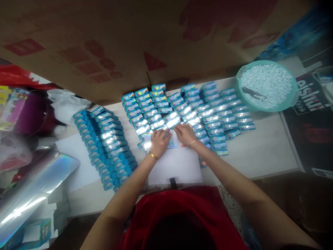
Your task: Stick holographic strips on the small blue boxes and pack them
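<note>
My left hand and my right hand meet over the middle of the white table. Both press with curled fingers on a small shiny blue box wrapped in clear film, which lies on a white sheet. What exactly the fingers pinch is hidden. Just beyond my hands lie several rows of the same small blue boxes, and another double row of blue boxes runs down the left side.
A teal bowl of small white pieces stands at the back right. A large cardboard sheet leans behind the table. A roll of shiny film lies at the left, with bags and clutter behind it.
</note>
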`<act>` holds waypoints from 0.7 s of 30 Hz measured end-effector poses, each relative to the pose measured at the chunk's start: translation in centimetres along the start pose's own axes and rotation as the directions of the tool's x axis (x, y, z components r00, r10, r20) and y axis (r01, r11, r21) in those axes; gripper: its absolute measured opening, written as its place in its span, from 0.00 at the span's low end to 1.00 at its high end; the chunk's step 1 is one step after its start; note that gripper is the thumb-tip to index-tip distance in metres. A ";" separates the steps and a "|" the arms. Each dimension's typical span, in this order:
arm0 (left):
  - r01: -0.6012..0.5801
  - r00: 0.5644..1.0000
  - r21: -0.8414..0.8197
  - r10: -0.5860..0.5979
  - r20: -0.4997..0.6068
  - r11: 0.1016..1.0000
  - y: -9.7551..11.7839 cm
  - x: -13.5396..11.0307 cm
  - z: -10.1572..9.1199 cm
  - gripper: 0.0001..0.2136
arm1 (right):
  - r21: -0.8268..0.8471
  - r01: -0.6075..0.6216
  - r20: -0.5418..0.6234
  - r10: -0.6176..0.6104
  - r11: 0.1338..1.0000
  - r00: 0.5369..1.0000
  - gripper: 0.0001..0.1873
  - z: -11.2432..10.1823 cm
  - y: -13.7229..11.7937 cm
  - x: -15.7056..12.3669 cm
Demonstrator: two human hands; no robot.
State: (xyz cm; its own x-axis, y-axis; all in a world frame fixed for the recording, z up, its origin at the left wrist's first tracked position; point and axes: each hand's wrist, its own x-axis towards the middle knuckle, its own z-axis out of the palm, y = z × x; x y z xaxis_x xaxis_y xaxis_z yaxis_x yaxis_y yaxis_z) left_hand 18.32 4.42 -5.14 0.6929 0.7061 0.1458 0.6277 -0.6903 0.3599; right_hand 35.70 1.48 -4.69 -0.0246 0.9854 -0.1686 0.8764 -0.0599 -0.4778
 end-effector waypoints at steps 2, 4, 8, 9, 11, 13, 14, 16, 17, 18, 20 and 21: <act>-0.011 1.000 -0.074 0.009 -0.030 0.997 1.1 -1.2 -0.2 0.10 | -0.022 -0.003 -0.013 0.003 1.000 1.000 0.14 0.4 0.6 0.2; -0.007 0.998 -0.205 -0.004 -0.057 0.979 2.5 -2.7 -1.1 0.07 | -0.058 -0.003 -0.025 0.002 0.998 1.000 0.14 0.6 1.4 0.3; 0.242 0.889 -0.589 -0.419 -0.184 0.771 4.5 -5.9 -4.3 0.03 | 0.021 0.059 -0.151 -0.055 0.998 0.987 0.15 0.4 0.7 -0.6; 0.307 0.794 -0.693 -0.577 -0.191 0.652 4.6 -6.6 -5.1 0.04 | 0.121 0.098 -0.200 -0.072 0.988 0.977 0.17 0.3 -0.4 -1.2; 0.351 0.566 -0.854 -0.814 -0.132 0.383 4.2 -8.1 -6.6 0.08 | 0.403 0.166 -0.236 -0.073 0.900 0.969 0.22 0.4 -3.5 -2.9; 0.322 0.379 -0.932 -0.925 -0.034 0.166 3.3 -9.9 -7.6 0.11 | 0.668 0.140 -0.138 -0.063 0.731 0.988 0.26 0.9 -7.5 -4.7; 0.308 0.309 -0.947 -0.951 0.006 0.094 2.8 -10.8 -8.0 0.12 | 0.750 0.087 -0.063 -0.059 0.656 0.996 0.28 1.4 -9.6 -5.6; 0.306 0.198 -0.952 -0.979 0.053 0.010 1.9 -13.0 -8.4 0.14 | 0.827 -0.030 0.073 -0.055 0.561 0.996 0.22 3.0 -13.3 -6.9; 0.317 0.158 -0.948 -0.985 0.067 -0.013 1.5 -14.1 -8.4 0.14 | 0.841 -0.068 0.113 -0.051 0.537 0.992 0.17 3.9 -14.8 -7.2; 0.335 0.126 -0.942 -0.989 0.073 -0.027 1.1 -15.1 -8.5 0.14 | 0.846 -0.088 0.133 -0.048 0.525 0.990 0.15 4.9 -16.0 -7.2; 0.380 0.082 -0.924 -0.994 0.069 -0.033 0.0 -17.0 -8.3 0.13 | 0.842 -0.074 0.123 -0.056 0.535 0.991 0.16 7.0 -17.6 -6.8; 0.402 0.072 -0.915 -0.996 0.052 -0.019 -0.7 -17.8 -8.2 0.12 | 0.829 -0.052 0.108 -0.068 0.556 0.992 0.16 7.9 -18.2 -6.3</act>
State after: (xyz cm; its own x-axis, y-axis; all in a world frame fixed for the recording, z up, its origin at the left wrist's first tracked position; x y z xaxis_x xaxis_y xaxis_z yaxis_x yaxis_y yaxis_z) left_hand 2.65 -6.37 -0.39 -0.5568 0.7302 -0.3959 -0.0580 0.4412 0.8955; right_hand 16.14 -4.88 -1.77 -0.1359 0.9642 -0.2276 0.0900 -0.2168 -0.9721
